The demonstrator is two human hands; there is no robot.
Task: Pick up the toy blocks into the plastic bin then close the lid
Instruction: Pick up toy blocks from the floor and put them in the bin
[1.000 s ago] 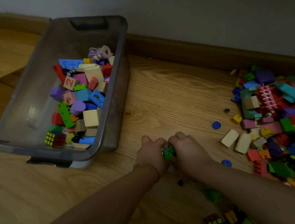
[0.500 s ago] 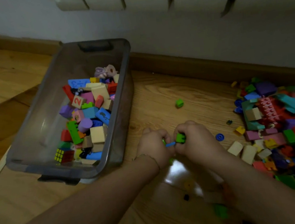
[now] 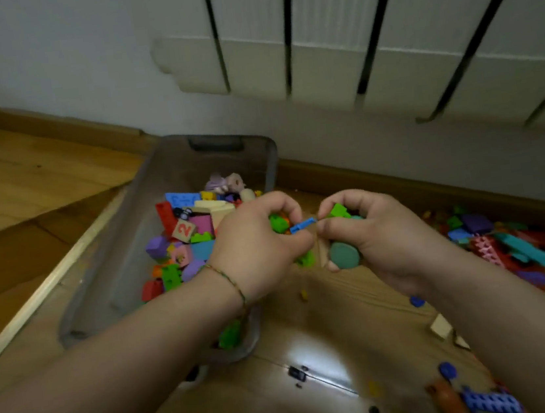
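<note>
Two hands, both loaded. Left hand (image 3: 258, 245) is curled round a clutch of blocks (image 3: 278, 223), mostly green. Right hand (image 3: 381, 234) is curled round more, with a dark green disc (image 3: 344, 255) wedged under its fingers. A thin blue piece (image 3: 302, 226) bridges the two, pinched at the fingertips.

Position: left hand is above the bin (image 3: 116, 259), over its right side. Right hand is just outside that wall, over bare floor (image 3: 317, 355). The bin already holds a layer of blocks under and beyond the left hand. The main pile (image 3: 509, 246) lies to the right of the right hand. Strays sit on the floor below both wrists. Lid not in view.

Risks, my judgement:
- The disc looks barely held; if the fingers loosen before the right hand crosses the wall, it drops to the floor.
- The blue piece is shared between two hands; separating them could flick it out.
- Overfull fists: opening high above the bin may bounce blocks over the wall.

Change from earlier frames: both hands were low on the floor, gathering, well to the right of the bin. They have since lifted and moved towards it. The disc did not show before. The view has tipped up, so more of the radiator (image 3: 381, 38) shows.
</note>
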